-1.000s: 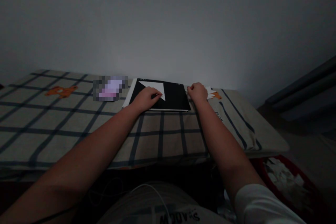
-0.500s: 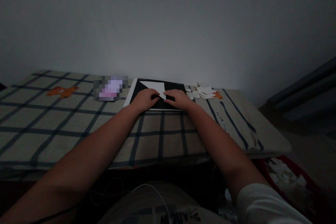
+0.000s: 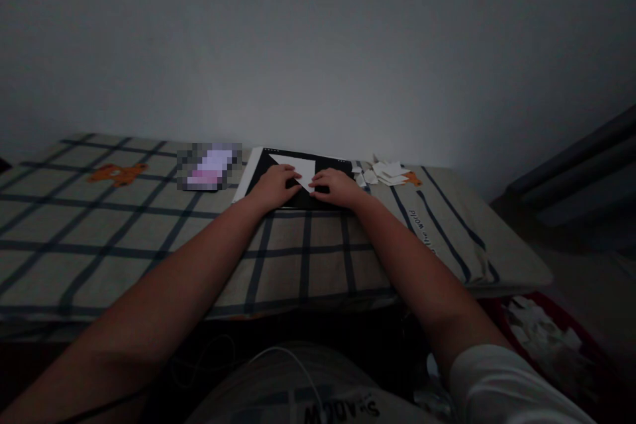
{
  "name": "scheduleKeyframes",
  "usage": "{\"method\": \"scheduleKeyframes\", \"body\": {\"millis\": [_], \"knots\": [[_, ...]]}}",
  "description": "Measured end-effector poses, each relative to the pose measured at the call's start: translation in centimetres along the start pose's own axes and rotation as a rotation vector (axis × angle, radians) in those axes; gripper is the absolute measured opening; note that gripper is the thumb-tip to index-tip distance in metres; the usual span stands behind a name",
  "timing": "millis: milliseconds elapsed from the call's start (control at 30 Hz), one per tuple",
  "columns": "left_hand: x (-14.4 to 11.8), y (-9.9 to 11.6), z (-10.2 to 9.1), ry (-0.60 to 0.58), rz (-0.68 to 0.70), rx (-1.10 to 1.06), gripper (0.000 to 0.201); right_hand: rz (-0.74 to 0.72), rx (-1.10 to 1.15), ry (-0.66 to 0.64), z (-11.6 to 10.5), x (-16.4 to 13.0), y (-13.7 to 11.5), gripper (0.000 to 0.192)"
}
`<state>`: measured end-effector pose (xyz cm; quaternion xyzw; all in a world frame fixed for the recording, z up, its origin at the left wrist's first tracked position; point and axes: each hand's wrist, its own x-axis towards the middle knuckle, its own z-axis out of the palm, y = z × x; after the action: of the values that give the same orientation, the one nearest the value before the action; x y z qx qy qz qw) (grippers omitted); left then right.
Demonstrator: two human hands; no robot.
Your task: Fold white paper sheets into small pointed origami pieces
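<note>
A dim room, seen from a head-worn camera looking down at two bare forearms stretched over a checked cloth (image 3: 149,225). At its far edge lies a black board (image 3: 332,165), the landmark here. A white paper triangle (image 3: 301,167) rests on the board, point toward the viewer. A second ago the right hand (image 3: 336,187) was off the board's right edge, at a heap of white paper scraps (image 3: 385,172); it has since come onto the board and now lies flat beside the left hand (image 3: 273,187), both touching the triangle's near tip. Fingers of each hand look pressed together and laid flat on the paper, not pinching it, which suggests a fold or crease being pressed. Left of the board sits a blurred-out object. Well right of the board and lower, a red bin (image 3: 589,351) holds a pile of crumpled white paper pieces.
</note>
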<state>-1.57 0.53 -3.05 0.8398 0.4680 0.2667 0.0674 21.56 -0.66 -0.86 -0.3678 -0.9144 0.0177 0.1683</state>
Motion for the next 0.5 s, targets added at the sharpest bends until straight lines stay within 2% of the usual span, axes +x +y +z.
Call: {"method": "scheduleKeyframes", "body": {"millis": [167, 333, 500], "knots": [[-0.1, 0.2, 0.0, -0.043, -0.103, 0.083, 0.049, 0.018, -0.019, -0.033, -0.2, 0.0, -0.4, 0.032], [-0.2, 1.2, -0.5, -0.074, -0.229, 0.163, 0.052, 0.043, -0.063, -0.052, -0.4, -0.2, -0.9, 0.044], [-0.3, 1.7, -0.7, -0.079, -0.279, 0.177, 0.054, 0.088, -0.091, -0.055, -0.3, 0.1, -1.0, 0.043]]}}
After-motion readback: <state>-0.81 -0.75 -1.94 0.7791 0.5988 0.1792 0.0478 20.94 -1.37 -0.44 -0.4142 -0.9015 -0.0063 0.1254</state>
